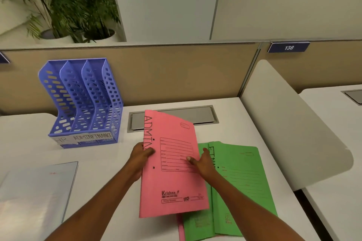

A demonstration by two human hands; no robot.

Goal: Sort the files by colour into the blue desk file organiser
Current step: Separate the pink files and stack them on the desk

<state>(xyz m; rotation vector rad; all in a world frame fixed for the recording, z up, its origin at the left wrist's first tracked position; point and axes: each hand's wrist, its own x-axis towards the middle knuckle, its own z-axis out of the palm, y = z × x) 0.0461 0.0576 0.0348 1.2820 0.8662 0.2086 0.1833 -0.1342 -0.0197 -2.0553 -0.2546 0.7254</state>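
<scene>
A pink file (172, 178) marked ADMIN along its spine is lifted off the white desk (109, 162), tilted up toward me. My left hand (140, 155) grips its left spine edge. My right hand (201, 162) holds its right edge, thumb on the front cover. Under and to the right lie green files (241, 186) flat on the desk, with another pink edge (181, 229) showing beneath them. The blue desk file organiser (84, 101) stands at the back left with three slots, all showing no files, labelled HR, ADMIN and FINANCE on its front.
A clear glass or plastic sheet (37, 188) lies at the near left. A grey cable flap (174, 118) is set into the desk behind the pink file. A beige partition (176, 72) runs along the back; a white divider (284, 119) bounds the right. Potted plants (74, 4) stand beyond.
</scene>
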